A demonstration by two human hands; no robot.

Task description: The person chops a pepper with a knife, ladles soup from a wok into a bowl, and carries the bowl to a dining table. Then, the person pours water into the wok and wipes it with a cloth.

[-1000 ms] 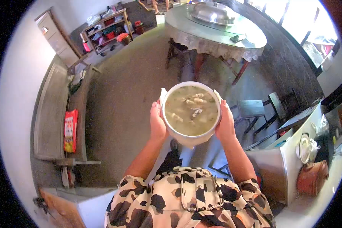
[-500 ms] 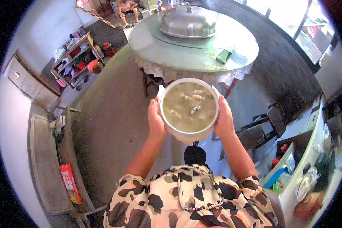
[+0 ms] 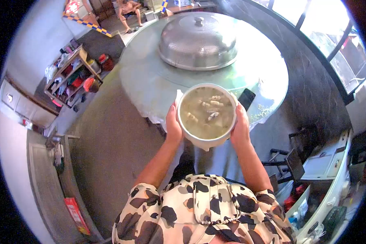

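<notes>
Holding the soup bowl point(image 3: 205, 142), left hand point(image 3: 173, 125) at its 8 o'clock, right hand point(image 3: 240, 125) at 4, I face the table point(image 3: 140, 83) at 12.

The bowl point(image 3: 206, 140) is between the left hand point(image 3: 174, 127) and the right hand point(image 3: 240, 127), soup point(image 3: 198, 124) in it. Before them stands the table point(image 3: 140, 87), the lid point(image 3: 198, 44) on it. The phone point(image 3: 247, 98) lies on the table, just beyond the right hand. A person point(image 3: 129, 10) sits behind the table, to the left. Farther left is the shelf point(image 3: 82, 53); nearer, the bench point(image 3: 73, 175), with a packet point(image 3: 76, 215) on it. Right are windows point(image 3: 323, 44), then a stool point(image 3: 295, 164).
</notes>
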